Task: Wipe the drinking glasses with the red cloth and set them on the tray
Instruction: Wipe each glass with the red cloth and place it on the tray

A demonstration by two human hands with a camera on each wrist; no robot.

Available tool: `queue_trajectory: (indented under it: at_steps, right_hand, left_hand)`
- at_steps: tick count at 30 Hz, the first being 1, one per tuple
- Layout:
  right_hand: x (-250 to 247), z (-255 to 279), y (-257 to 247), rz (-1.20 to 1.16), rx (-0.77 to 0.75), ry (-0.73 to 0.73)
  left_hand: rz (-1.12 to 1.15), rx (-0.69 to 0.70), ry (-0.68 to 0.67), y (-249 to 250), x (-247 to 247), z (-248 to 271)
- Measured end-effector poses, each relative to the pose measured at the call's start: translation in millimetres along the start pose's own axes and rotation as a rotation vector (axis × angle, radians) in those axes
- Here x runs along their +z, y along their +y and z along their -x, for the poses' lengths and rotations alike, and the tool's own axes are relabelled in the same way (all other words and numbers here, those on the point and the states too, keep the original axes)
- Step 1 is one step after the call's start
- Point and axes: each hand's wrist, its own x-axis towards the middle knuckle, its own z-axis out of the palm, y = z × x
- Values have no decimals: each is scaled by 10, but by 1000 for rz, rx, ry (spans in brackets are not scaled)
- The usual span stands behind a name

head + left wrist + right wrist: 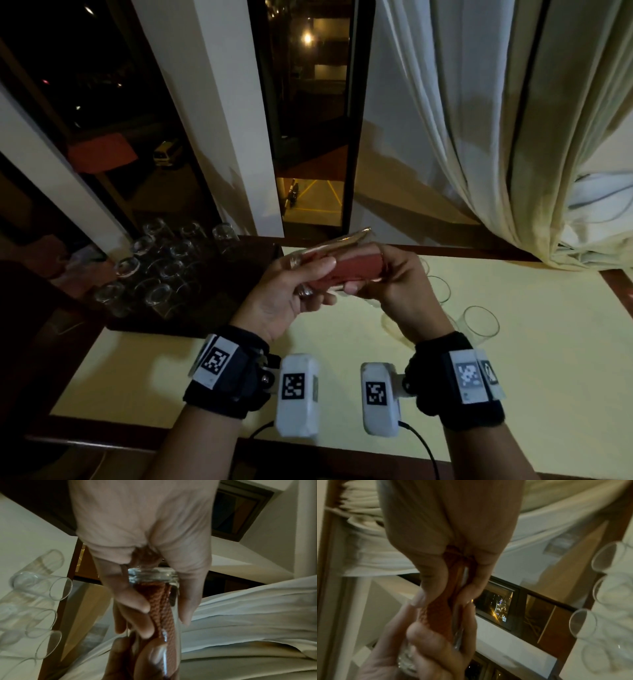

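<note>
Left grip (291, 291) clamped round glass (329, 255), right grip (394, 284) pinching red cloth (356, 267) inside.

A clear, glossy glass (329, 260) catches bright highlights along its smooth wall and thick base. Stuffed inside it is a red cloth (356, 269) with a coarse, knobbly woven texture, matt. More clear shiny glasses (161, 270) stand on a dark tray (236, 308) with a smooth, faintly reflective surface. The table (513, 377) is covered in a pale yellow, matt, smooth top, edged in polished reddish-brown wood. A cream curtain (496, 120) hangs in soft matt cloth folds. Black fabric wrist straps (233, 380) carry smooth white plastic housings.
</note>
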Motion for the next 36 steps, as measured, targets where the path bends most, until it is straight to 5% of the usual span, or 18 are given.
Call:
queue_trajectory:
  at_steps: [3,6,11,14,20,25,32,36]
  right_hand:
    - [-82,4,-20,-112,147,-110]
    - [-83,17,21,-195,151,-57]
    - [-7,-5,40,-147,11,81]
    - [2,27,27,-39,46,-4]
    - [-73,39,-36,-214,134,-65]
    - [4,-3,-27,-127,-31,35]
    - [-69,20,-16,-258,109,-51]
    - [-35,-7,11,-227,32,66]
  left_hand:
    - [-224,193,-7,23,-63,-1]
    - [-451,313,-52,6,-84,-25]
    - [-222,66,-68,-26,5,-10]
    - [-229,146,39,-43,-14,-27]
    - [-354,366,-11,-92,-91,25]
    - [-161,182,6,-5,7,31]
    - [-458,411,21,-16,-21,68]
    - [-299,254,47,-10,27,35]
